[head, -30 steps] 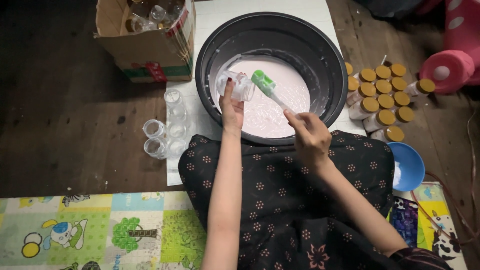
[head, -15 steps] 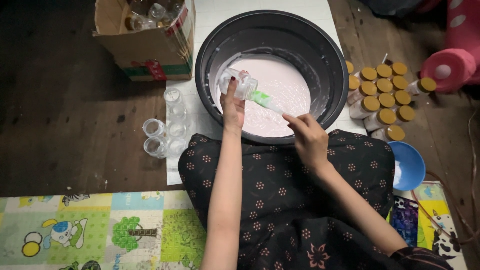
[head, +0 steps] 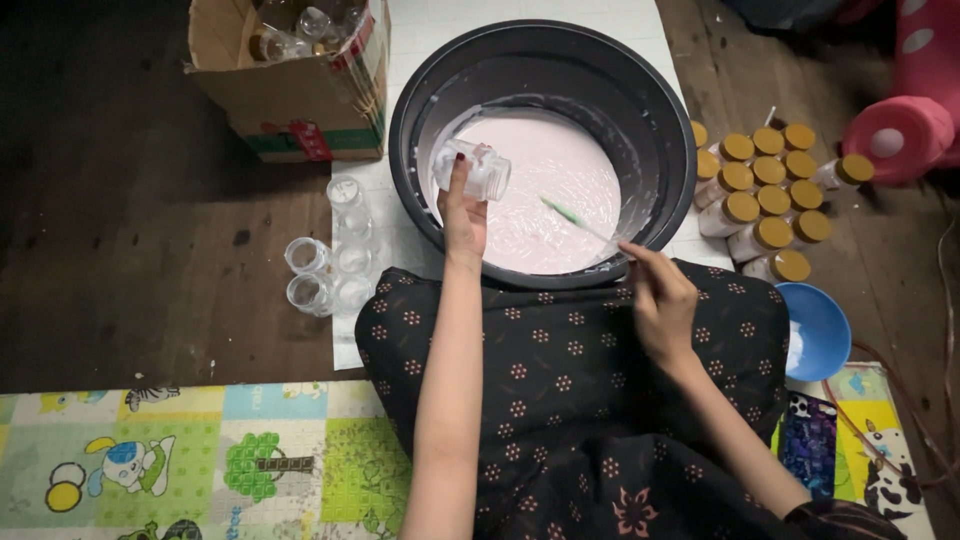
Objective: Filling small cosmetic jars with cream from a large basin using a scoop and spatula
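My left hand [head: 462,212] holds a small clear glass jar [head: 478,169] tilted on its side over the left part of a big black basin [head: 420,90]. The basin holds a pale pink creamy liquid [head: 550,190]. My right hand [head: 660,297] grips the white handle of a green-headed spatula [head: 565,214] at the basin's near right rim. The spatula's green end lies low over the pink liquid, to the right of the jar and apart from it.
Several empty glass jars [head: 330,262] stand left of the basin on a white sheet. Filled jars with gold lids [head: 765,200] cluster at right. A cardboard box [head: 300,85] of jars sits at top left, a blue bowl [head: 815,330] by my right knee, a pink object [head: 900,130] far right.
The spatula has left the jar's mouth and swung down to the right, over the liquid. My right hand drew back to the basin's rim. The left hand keeps the jar in place.
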